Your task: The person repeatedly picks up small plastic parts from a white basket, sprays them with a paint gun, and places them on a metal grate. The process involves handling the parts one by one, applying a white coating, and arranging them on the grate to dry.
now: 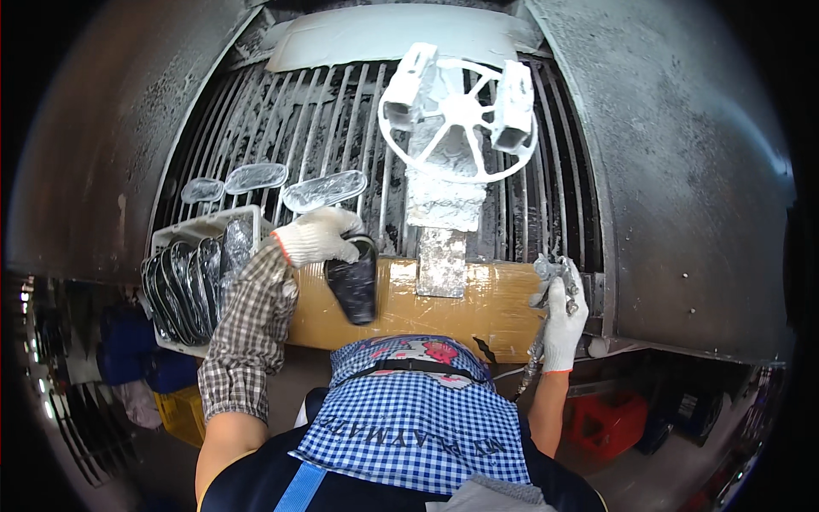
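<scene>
My left hand [317, 236], white knit glove, is closed around the top edge of a black shoe sole [354, 286]. Sole hangs toe-down from my fingers, glossy face toward me, over the tape-wrapped brown ledge [478, 309] at the front of the booth. Checked sleeve cover [249, 333] on that forearm.

My right hand [563, 320], same glove type, is wrapped around the grip of a metal spray gun [556, 275]. Gun body sits at 12 o'clock from the fist, nozzle pointing up toward the grate. Its hose [531, 369] drops out at 6 o'clock, past my wrist.

From the sole: at 9 o'clock, just beside my left wrist, a white crate [198, 230] packed with more black soles [183, 286] stood on edge in a row. At 11 to 12 o'clock, three clear sole-shaped pieces [323, 190] lie flat on the metal grate [341, 128], apart from each other. At 1 o'clock, a paint-caked white wheel stand [459, 111] on the grate, two blocky holders on its rim, its crusted post running down to the ledge.

Booth walls [682, 171] grey and speckled either side. Below me, blue checked apron [409, 418]. Red crate [601, 422] at 5 o'clock from the right hand, yellow crate [181, 414] at 7 o'clock from the left, both on the floor.
</scene>
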Demonstrator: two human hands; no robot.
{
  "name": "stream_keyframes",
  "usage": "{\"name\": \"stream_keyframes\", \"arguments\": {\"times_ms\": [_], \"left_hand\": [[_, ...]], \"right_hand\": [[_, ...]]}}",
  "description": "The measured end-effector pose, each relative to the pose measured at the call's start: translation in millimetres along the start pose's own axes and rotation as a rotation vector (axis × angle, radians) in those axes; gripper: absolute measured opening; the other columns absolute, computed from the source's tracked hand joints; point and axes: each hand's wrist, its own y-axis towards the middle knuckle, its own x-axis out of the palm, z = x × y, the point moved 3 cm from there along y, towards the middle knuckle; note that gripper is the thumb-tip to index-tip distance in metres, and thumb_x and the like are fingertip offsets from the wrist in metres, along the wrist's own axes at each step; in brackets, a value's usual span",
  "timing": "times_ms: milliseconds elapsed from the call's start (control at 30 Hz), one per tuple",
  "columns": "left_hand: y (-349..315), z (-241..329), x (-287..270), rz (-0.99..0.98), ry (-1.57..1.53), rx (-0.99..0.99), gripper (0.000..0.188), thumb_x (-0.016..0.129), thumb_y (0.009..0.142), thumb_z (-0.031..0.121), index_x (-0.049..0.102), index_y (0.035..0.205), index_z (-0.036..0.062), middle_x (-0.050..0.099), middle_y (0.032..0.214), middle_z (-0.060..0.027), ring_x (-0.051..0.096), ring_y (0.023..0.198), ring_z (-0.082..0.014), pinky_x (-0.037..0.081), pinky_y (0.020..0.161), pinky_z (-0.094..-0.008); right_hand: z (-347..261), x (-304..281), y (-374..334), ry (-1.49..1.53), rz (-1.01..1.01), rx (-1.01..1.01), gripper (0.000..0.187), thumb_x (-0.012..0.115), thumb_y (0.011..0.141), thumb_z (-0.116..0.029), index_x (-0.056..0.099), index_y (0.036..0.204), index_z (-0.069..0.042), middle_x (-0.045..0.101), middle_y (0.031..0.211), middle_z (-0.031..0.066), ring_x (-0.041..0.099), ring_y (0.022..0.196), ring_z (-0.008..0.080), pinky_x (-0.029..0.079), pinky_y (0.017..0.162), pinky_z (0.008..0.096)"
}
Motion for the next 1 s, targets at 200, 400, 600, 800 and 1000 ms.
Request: {"name": "stream_keyframes", "arguments": {"times_ms": [200,400,600,800,1000], "left_hand": [[-24,80,-56,0.397,-0.806,0.423,0.070,0.089,0.083,0.018,0.061,0.145,0.0005,0.070,0.130,-0.0115,0.068,0.118,-0.0214,0.058,0.104,-0.0341],[10,110,-127,0.648,-1.071,0.525,0.053,0.075,0.097,0.008,0.057,0.145,-0.0067,0.074,0.119,-0.0173,0.075,0.091,-0.0168,0.064,0.069,-0.0249],[73,95,-183,0.616,-1.099,0.632,0.038,0.069,0.100,0.002,0.062,0.135,-0.0094,0.075,0.115,-0.0142,0.075,0.092,-0.0160,0.065,0.074,-0.0257],[82,102,-181,0.612,-1.101,0.517,0.034,0.071,0.099,0.005,0.066,0.131,-0.0064,0.076,0.114,-0.0121,0.076,0.091,-0.0162,0.065,0.072,-0.0257],[97,92,-188,0.614,-1.058,0.495,0.027,0.074,0.098,0.011,0.071,0.120,-0.0029,0.077,0.102,-0.0111,0.076,0.075,-0.0152,0.060,0.054,-0.0255]], "right_hand": [[10,-19,0,0.081,0.013,0.075,0.046,0.060,0.110,-0.018,0.054,0.151,0.002,0.071,0.108,0.0044,0.063,0.081,0.0074,0.052,0.073,0.0244],[24,-35,2,0.055,0.062,0.044,0.048,0.059,0.110,-0.019,0.053,0.151,0.005,0.071,0.126,0.0109,0.067,0.103,0.0148,0.054,0.093,0.0305],[19,-34,0,0.033,0.083,0.029,0.046,0.059,0.109,-0.016,0.054,0.150,0.005,0.069,0.120,0.0087,0.064,0.100,0.0136,0.052,0.090,0.0297],[26,-38,-3,0.030,0.088,0.048,0.048,0.060,0.108,-0.014,0.053,0.151,0.006,0.069,0.126,0.0087,0.066,0.105,0.0137,0.053,0.095,0.0302],[28,-36,-1,-0.002,0.082,0.017,0.048,0.060,0.108,-0.015,0.053,0.151,0.005,0.069,0.126,0.0081,0.065,0.104,0.0128,0.054,0.092,0.0293]]}}
